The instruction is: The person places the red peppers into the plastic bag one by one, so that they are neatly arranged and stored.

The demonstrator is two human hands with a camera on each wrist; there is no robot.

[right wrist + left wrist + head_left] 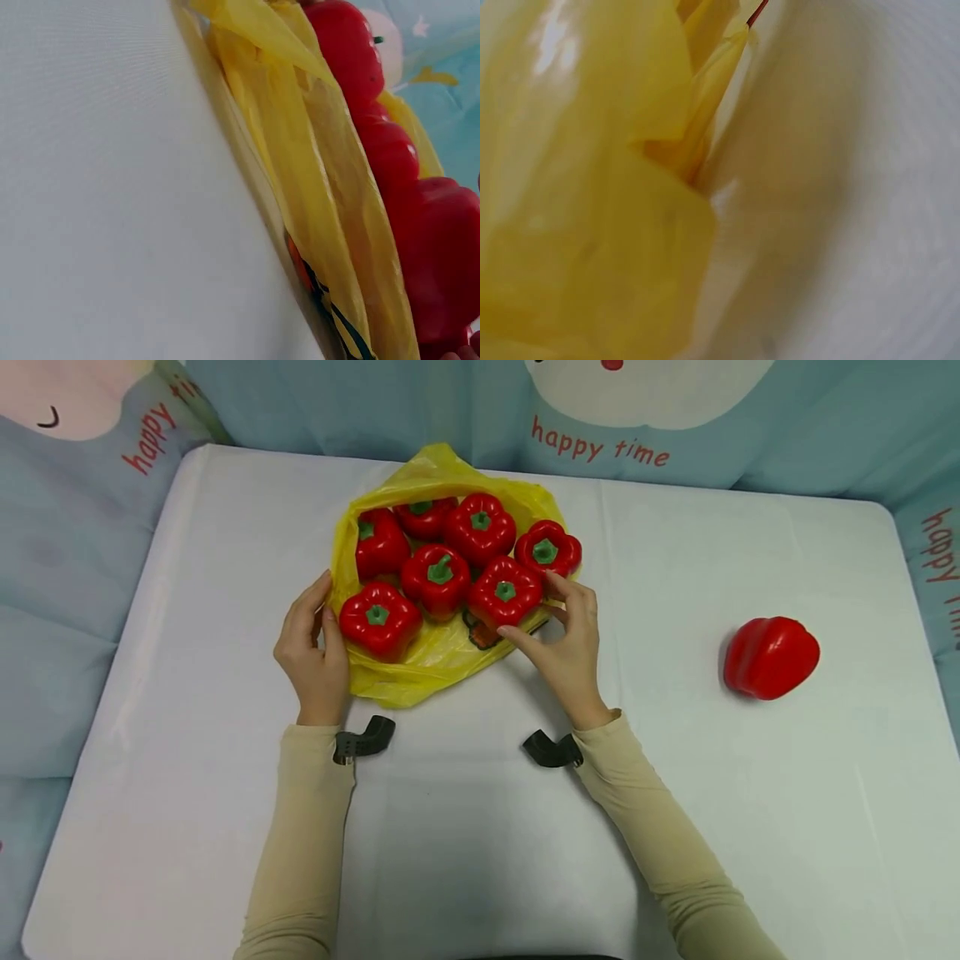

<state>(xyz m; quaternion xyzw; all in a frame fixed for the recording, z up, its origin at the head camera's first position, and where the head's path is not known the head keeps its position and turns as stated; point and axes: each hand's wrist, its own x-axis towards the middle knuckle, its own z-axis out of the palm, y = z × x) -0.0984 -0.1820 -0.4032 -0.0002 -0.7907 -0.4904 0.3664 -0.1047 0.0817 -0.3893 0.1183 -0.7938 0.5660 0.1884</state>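
Note:
A yellow plastic bag point(405, 681) lies with its mouth spread wide, and several red bell peppers point(437, 574) with green stems sit in it. My left hand point(311, 647) holds the bag's left edge with bent fingers and thumb. The front right bell pepper point(505, 592) is held between the thumb and fingers of my right hand point(566, 643). Another bell pepper point(546, 548) sits just behind those fingers at the bag's right rim. In the left wrist view the bag point(592, 210) hides the fingers. Only fingertips point(466, 353) of the right hand show against a pepper in the right wrist view.
One more red bell pepper point(772, 657) lies on its side at the right of the white table point(750, 827). A blue curtain point(360, 410) with printed words hangs behind the table's back edge.

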